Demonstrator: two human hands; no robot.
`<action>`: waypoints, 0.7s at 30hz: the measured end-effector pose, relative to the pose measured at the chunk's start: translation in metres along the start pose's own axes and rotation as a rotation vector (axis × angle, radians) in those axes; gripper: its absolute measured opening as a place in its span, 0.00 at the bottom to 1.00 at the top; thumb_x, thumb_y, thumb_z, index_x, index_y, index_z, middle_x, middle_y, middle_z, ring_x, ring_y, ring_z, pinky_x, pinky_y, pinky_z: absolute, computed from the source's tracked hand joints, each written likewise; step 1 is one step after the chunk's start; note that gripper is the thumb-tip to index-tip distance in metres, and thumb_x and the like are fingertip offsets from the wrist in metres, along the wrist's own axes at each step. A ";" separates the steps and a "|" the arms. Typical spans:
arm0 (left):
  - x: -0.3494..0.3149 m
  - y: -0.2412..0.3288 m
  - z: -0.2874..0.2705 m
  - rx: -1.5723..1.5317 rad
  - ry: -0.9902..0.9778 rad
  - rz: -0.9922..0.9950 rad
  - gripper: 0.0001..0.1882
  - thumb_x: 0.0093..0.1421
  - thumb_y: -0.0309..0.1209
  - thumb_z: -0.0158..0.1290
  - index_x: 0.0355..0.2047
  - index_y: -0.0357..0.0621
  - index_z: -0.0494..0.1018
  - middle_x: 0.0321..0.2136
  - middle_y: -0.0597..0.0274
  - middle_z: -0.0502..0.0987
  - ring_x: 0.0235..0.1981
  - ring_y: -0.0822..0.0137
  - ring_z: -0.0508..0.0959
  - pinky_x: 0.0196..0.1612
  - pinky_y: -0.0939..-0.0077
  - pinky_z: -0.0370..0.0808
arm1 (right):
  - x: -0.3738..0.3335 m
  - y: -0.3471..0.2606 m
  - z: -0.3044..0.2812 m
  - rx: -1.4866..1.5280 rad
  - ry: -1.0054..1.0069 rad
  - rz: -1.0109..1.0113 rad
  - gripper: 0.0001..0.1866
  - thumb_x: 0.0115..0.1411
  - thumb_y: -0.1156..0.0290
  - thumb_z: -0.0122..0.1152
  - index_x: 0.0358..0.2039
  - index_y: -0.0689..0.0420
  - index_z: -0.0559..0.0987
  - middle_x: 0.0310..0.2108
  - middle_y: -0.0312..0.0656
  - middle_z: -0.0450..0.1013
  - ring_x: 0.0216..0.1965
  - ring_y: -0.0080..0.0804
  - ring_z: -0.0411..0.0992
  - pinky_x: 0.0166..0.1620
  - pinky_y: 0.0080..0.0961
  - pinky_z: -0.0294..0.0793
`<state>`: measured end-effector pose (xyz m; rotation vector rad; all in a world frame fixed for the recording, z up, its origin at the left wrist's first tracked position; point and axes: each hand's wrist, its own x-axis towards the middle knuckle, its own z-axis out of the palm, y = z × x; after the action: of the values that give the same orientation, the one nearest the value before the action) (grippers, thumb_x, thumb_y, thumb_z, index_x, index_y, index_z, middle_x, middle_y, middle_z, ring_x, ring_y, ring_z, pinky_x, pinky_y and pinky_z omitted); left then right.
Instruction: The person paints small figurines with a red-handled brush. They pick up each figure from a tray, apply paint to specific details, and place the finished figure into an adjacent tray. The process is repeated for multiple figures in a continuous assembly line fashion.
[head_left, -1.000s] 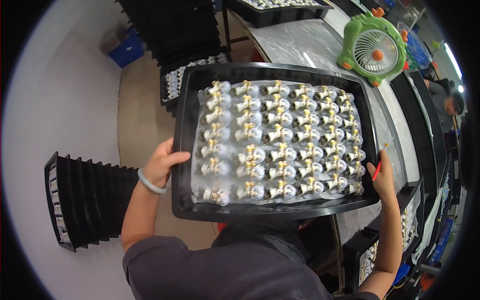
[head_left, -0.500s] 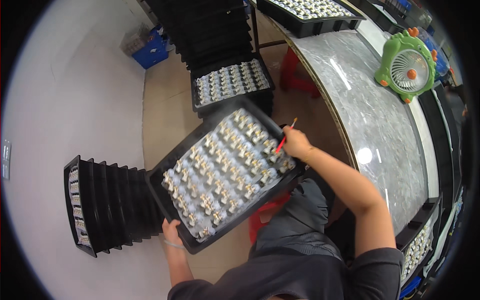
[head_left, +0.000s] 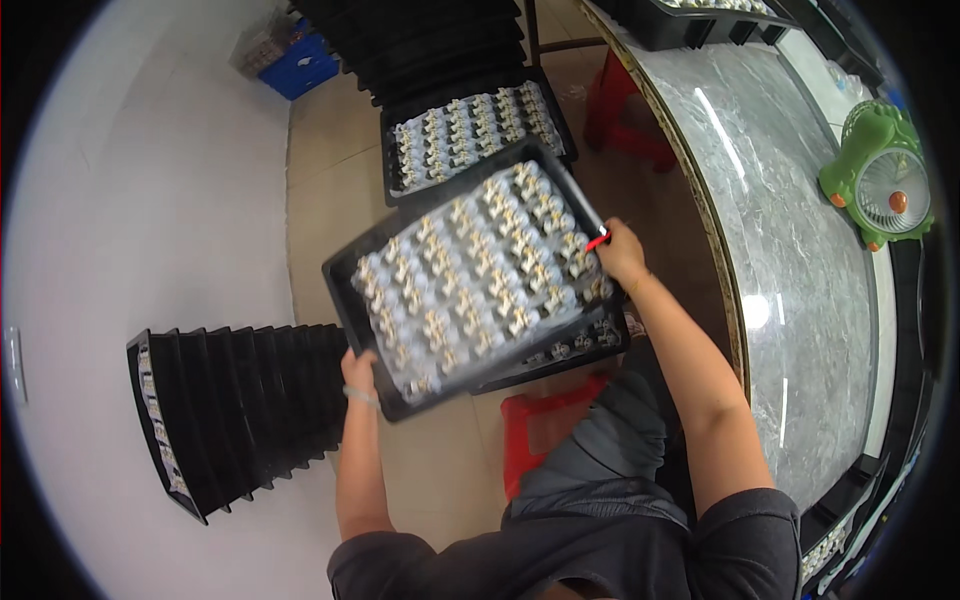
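Observation:
My left hand (head_left: 360,372) is closed on the near-left corner of a black tray (head_left: 572,192). At the opposite side my right hand (head_left: 624,252) grips the tray's right edge. A thin red stick (head_left: 597,242), perhaps a brush, is also held in that hand. Rows of small white and gold parts (head_left: 480,260) sit in a pale liner inside the tray. The tray is tilted and slanted in the air. Under its near right edge, partly hidden, shows another black tray (head_left: 560,365) with similar parts.
Beyond is a filled tray (head_left: 470,135) before tall stacked black trays (head_left: 430,45). Another stack (head_left: 250,410) stands left by the wall. A red stool (head_left: 530,430) is near my legs. On the right, a marble-patterned table (head_left: 790,230) bears a green fan (head_left: 880,180).
The tray has moved away from me and slightly right, with both hands holding it. The tray beneath has come into sight. My view has shifted, moving the table and fan rightward.

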<state>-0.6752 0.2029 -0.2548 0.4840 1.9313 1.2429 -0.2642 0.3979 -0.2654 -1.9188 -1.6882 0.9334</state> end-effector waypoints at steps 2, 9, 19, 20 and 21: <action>0.047 0.018 0.036 0.112 -0.039 0.048 0.10 0.43 0.22 0.45 0.29 0.35 0.69 0.22 0.68 0.69 0.24 0.72 0.67 0.29 0.76 0.66 | 0.034 0.027 0.006 0.142 0.078 0.000 0.16 0.45 0.76 0.50 0.37 0.64 0.70 0.33 0.59 0.70 0.40 0.54 0.68 0.43 0.35 0.67; 0.209 0.041 0.110 0.765 -0.119 0.276 0.19 0.46 0.32 0.52 0.36 0.30 0.69 0.36 0.42 0.74 0.39 0.51 0.74 0.42 0.65 0.68 | 0.105 0.037 0.013 0.154 0.105 0.243 0.16 0.44 0.74 0.54 0.36 0.63 0.71 0.34 0.54 0.71 0.39 0.46 0.70 0.41 0.34 0.66; 0.105 0.067 0.219 1.269 -0.256 1.279 0.29 0.45 0.51 0.54 0.43 0.47 0.68 0.44 0.54 0.66 0.48 0.55 0.64 0.48 0.53 0.57 | 0.205 0.035 0.054 0.323 0.077 0.115 0.15 0.47 0.68 0.56 0.35 0.62 0.74 0.33 0.53 0.72 0.39 0.43 0.70 0.41 0.33 0.67; 0.112 0.056 0.221 1.295 -0.252 1.197 0.28 0.43 0.51 0.55 0.39 0.46 0.69 0.40 0.56 0.68 0.44 0.56 0.66 0.46 0.55 0.59 | 0.207 0.022 0.044 0.402 -0.006 0.071 0.15 0.47 0.67 0.59 0.35 0.62 0.74 0.31 0.49 0.73 0.36 0.36 0.71 0.38 0.31 0.67; 0.121 0.045 0.221 1.324 -0.252 1.115 0.26 0.42 0.50 0.57 0.36 0.45 0.71 0.37 0.58 0.71 0.41 0.57 0.69 0.44 0.57 0.62 | 0.205 0.014 0.039 0.486 -0.090 0.032 0.16 0.48 0.66 0.61 0.35 0.62 0.75 0.29 0.45 0.73 0.34 0.29 0.72 0.36 0.29 0.67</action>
<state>-0.5846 0.4355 -0.3126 2.4512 2.0157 0.1287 -0.2743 0.5912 -0.3448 -1.5987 -1.3200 1.3171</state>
